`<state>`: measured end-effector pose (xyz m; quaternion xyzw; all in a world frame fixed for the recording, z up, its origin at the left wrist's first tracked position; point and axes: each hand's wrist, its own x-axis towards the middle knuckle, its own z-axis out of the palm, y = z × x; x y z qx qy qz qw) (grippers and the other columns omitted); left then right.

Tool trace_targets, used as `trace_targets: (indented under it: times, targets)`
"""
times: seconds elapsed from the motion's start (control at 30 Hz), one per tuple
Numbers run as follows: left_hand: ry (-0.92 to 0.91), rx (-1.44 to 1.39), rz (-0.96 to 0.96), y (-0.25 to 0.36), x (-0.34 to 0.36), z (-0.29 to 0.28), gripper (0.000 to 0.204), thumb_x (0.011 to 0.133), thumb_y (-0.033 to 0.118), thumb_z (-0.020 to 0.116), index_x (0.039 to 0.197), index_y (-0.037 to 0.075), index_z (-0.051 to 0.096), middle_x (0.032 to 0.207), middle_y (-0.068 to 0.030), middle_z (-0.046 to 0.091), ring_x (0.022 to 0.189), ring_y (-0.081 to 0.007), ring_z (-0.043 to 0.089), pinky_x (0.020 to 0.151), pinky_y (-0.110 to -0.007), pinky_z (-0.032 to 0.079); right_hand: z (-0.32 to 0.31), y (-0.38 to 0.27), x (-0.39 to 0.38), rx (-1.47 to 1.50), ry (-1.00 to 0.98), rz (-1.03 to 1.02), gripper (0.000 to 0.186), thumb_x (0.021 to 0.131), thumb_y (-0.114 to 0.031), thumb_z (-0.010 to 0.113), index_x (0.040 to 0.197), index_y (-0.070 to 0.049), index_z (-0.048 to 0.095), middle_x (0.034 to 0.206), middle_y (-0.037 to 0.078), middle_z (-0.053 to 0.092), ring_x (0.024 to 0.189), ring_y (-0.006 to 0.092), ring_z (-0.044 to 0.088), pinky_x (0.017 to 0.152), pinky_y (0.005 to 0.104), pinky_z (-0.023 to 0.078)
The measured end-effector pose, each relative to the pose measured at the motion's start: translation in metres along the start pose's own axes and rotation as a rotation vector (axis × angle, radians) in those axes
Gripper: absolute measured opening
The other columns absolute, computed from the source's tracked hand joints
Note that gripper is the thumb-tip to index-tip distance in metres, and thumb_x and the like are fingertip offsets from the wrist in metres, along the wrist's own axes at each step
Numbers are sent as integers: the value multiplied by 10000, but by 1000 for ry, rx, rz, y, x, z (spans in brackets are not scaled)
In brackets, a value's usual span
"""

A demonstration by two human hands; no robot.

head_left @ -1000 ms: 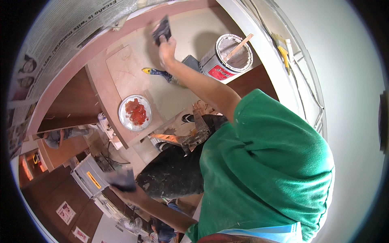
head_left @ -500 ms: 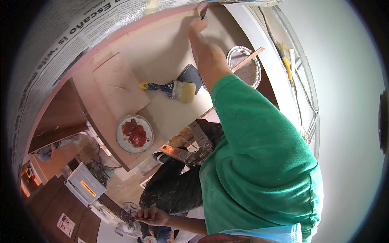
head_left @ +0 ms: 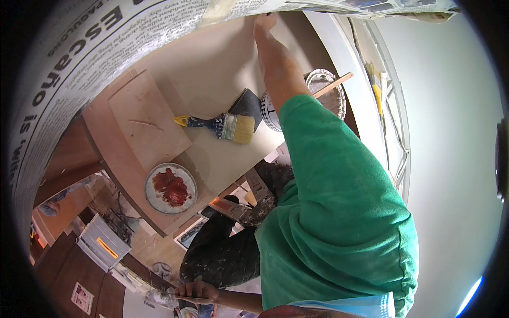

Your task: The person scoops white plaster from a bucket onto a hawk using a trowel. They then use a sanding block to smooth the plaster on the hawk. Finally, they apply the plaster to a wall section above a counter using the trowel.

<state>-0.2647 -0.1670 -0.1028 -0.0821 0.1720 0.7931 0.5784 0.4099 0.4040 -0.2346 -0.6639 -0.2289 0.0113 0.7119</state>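
My right hand (head_left: 265, 22) reaches to the far edge of the pale board surface (head_left: 212, 58), under the newspaper's edge. Its fingers are closed round a putty knife, now almost wholly hidden; the earlier view shows its dark blade. Low at the left, my left hand (head_left: 197, 290) grips a thin flat plate (head_left: 185, 297) seen nearly edge-on. On the board lie a wide paintbrush (head_left: 241, 129) with a blue and yellow handle and a dark sheet (head_left: 248, 105) beneath it. A round lid (head_left: 157, 204) holding red-brown paste sits by the near left corner.
A white tub (head_left: 270, 114) with a wooden stick (head_left: 333, 85) across it stands right of my right forearm. Newspaper (head_left: 69, 100) covers the upper left. A thin square panel (head_left: 146, 106) lies on the board. Below are a grey plastic bin (head_left: 103, 245) and a step (head_left: 225, 208).
My view has shifted, and the newspaper covers more of the top. My right hand has gone farther under its edge, hiding the putty knife. My left hand has dropped slightly and turned its plate.
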Motion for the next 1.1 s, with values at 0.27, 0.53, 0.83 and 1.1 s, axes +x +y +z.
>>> trace_targets:
  times: [0.27, 0.53, 0.83, 1.1]
  targets:
    - [17, -24, 15, 1, 1, 2, 128, 968, 192, 559, 1062, 119, 512, 784, 62, 472, 649, -28, 485, 453, -182, 464, 6, -12, -4, 0, -15, 30, 198, 834, -133, 666, 915, 47, 642, 838, 46, 633, 767, 130, 513, 683, 311, 460]
    - [-37, -118, -18, -6, 0, 6, 144, 929, 126, 591, 1060, 106, 535, 809, 46, 488, 666, -29, 501, 473, -167, 498, 21, -25, -35, -60, -81, 6, 175, 796, -83, 606, 921, 25, 663, 826, 83, 655, 763, 164, 561, 709, 332, 475]
    - [14, 5, 44, 1, -9, -5, 162, 968, 216, 558, 1057, 82, 532, 788, 43, 454, 652, -24, 457, 442, -165, 468, 37, -73, -116, -154, -94, 19, 233, 714, 6, 549, 894, 27, 695, 766, 107, 690, 731, 204, 637, 734, 350, 492]
    - [175, 234, 148, -9, -8, 10, 226, 992, 292, 537, 1025, 68, 531, 737, 45, 409, 613, -14, 409, 393, -160, 444, 24, -86, -161, -82, -278, 119, 193, 782, -77, 611, 933, -14, 713, 832, 128, 719, 794, 252, 676, 769, 353, 492]
